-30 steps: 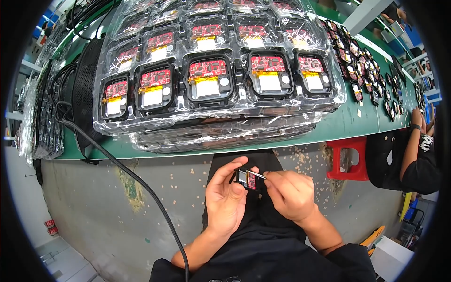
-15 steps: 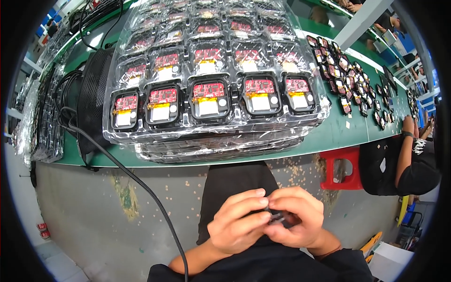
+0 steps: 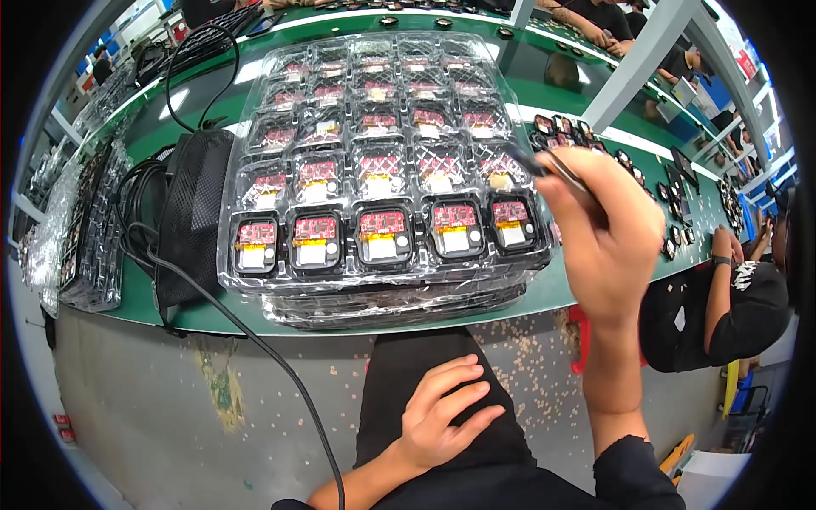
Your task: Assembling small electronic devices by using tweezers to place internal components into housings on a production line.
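1. Above the right side of the clear tray, right hand: fingers closed on a slim metal tool and blurred dark piece.
2. Over the lap, left hand: fingers loosely apart.
3. Tray sits on green worktop; print on its red boards too small to read.

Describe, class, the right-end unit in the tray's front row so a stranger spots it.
On the green table, find the stack of clear trays. On the top tray, follow the front row to its right end: a black unit with a red board. Of that row, it alone has no neighbour to its right and lies nearest the right hand.
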Available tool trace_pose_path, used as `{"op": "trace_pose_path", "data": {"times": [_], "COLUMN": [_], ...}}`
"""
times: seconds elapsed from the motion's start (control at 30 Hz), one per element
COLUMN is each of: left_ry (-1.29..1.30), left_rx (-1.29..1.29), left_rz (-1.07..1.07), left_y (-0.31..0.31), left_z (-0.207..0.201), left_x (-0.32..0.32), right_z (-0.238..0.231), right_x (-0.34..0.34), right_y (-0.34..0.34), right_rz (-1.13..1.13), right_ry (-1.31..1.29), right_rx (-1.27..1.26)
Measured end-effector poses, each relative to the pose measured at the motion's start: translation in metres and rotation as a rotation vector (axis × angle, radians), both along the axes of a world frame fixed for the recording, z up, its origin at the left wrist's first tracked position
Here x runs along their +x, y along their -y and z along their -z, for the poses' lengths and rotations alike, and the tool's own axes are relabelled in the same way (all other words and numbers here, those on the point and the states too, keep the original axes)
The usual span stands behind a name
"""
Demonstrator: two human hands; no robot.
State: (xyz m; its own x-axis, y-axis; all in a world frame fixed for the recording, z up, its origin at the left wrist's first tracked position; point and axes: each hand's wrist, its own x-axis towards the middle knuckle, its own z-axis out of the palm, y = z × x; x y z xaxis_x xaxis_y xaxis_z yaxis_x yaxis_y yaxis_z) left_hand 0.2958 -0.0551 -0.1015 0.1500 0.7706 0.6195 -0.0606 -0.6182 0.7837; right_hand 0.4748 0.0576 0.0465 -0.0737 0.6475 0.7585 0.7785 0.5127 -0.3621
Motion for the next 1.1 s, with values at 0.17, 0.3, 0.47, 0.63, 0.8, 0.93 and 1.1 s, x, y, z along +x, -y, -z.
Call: {"op": "trace_pose_path", "data": {"times": [0.17, 0.3, 0.47, 0.63, 0.8, 0.93, 1.1], "left_ry": [0.008, 0.003, -0.027, -0.036, -0.041, -0.059, -0.074], "left_rx": [-0.084, -0.146, -0.160, -0.148, -0.158, -0.189, -0.209], "left_rz": [0.055, 0.084, 0.064, 0.041, 0.025, 0.031, 0.043], "left_y": [0.016, 0.016, 0.004, -0.004, -0.002, 0.004, 0.006], "left_z": [0.016, 0.016, 0.018, 0.017, 0.016, 0.018, 0.018], "left_x": [0.005, 0.006, 0.003, 0.002, 0.002, 0.003, 0.005], "right_z": [-0.004, -0.006, -0.008, -0.015, -0.011, -0.015, -0.013], "right_x": [0.010, 0.014, 0.010, 0.014, 0.015, 0.017, 0.026], "right_y": [-0.028, -0.025, -0.025, -0.025, -0.021, -0.025, -0.036], "right_rz": [-0.060, -0.054, -0.043, -0.073, -0.004, -0.039, -0.167], "right_ry": [0.220, 0.242, 0.317, 0.365, 0.433, 0.441, 0.359], "right_rx": [-0.239, -0.318, -0.348, -0.443, -0.339, -0.389, -0.374]}}
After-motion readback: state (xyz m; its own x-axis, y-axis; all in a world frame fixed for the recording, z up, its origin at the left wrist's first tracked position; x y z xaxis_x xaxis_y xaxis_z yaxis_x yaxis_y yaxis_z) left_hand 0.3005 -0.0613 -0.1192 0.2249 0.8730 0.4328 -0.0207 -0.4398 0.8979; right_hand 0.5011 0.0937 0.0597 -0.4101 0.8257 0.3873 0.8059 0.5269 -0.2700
